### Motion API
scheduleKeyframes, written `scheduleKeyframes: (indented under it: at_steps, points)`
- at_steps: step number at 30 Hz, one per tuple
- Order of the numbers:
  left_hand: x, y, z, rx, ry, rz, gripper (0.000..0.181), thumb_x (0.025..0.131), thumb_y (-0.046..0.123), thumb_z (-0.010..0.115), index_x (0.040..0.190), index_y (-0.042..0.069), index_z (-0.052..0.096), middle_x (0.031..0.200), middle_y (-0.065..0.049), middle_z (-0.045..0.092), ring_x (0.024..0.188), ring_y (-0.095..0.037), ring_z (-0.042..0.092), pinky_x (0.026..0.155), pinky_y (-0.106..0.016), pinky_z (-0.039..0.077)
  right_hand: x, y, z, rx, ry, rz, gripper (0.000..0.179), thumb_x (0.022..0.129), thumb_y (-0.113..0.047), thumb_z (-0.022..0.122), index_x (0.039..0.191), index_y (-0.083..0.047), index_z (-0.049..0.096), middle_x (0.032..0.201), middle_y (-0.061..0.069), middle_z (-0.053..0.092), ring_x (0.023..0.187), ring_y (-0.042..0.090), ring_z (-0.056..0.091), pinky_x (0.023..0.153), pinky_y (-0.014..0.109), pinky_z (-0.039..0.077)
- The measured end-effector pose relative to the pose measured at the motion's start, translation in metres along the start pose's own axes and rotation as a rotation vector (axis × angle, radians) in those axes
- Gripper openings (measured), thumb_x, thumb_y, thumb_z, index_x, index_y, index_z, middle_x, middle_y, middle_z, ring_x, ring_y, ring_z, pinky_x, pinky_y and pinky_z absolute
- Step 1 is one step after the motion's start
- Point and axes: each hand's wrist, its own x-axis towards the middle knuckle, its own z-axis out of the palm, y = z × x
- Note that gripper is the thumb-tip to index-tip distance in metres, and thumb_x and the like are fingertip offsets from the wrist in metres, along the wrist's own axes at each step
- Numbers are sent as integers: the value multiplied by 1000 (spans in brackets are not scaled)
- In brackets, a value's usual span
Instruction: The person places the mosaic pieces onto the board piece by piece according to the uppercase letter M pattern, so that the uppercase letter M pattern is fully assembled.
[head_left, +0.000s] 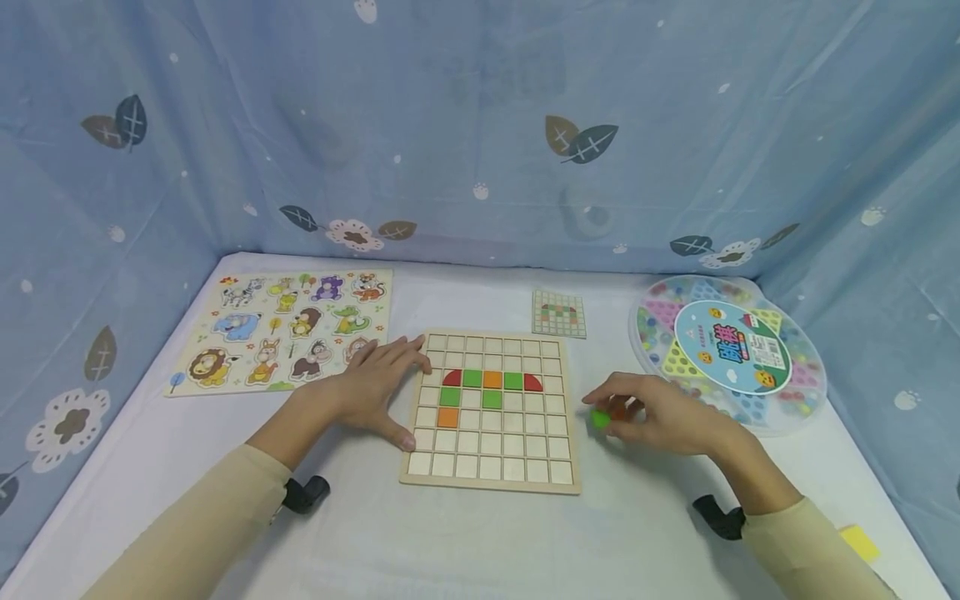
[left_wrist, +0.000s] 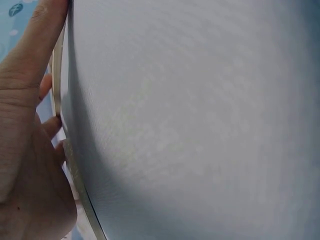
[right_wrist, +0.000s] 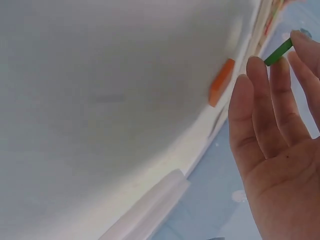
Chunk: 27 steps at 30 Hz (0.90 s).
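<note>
A wooden grid board (head_left: 491, 486) lies on the table in the head view. Its upper rows hold several tiles: red rounded corners at both ends, green and orange squares between and below. My left hand (head_left: 371, 392) rests at the board's left edge, thumb and fingers spread along the rim. Right of the board, my right hand (head_left: 660, 412) pinches a green tile (right_wrist: 278, 52) between thumb and fingertips. An orange tile (right_wrist: 221, 82) lies on the white tabletop by that hand, partly hidden by the fingers in the head view.
A small pattern card (head_left: 558, 314) lies behind the board. The animal puzzle (head_left: 281, 329) is at the back left, a round Chinese checkers set (head_left: 731, 346) at the back right. Near the right sleeve sits a yellow piece (head_left: 858, 543). Patterned blue curtains (head_left: 480, 125) enclose the table.
</note>
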Motion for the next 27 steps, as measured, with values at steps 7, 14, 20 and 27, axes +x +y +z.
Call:
scheduleKeyframes:
  at_steps: [7,14,20,27]
  points:
    - [0,-1,0,4,10,6,106,56,83,80,139,30,40,174,-8,7,158,-40,10,122,-70,3,8,-2,-7,50,11,-17,34,92,-3,73,125,-10,67,110,-7,68,99,12,66,86,34,61]
    - [0,1,0,0,0,-3,108,55,84,80,139,30,39,174,-8,6,158,-39,9,122,-69,1,16,-5,-6,75,45,-50,32,94,-4,72,125,-9,68,109,-7,67,98,12,65,83,30,60]
    - [1,2,0,-5,6,-1,107,56,83,80,140,30,39,174,-7,6,159,-38,8,122,-69,1,25,-10,-6,89,72,-68,32,92,-1,73,123,-8,69,110,-8,68,98,12,66,82,30,61]
    - [0,1,-1,-5,-2,-12,108,55,84,79,140,31,39,174,-7,5,159,-38,8,123,-68,1,36,-13,-3,92,90,-102,31,93,-4,74,123,-8,69,114,-5,68,99,12,67,81,31,61]
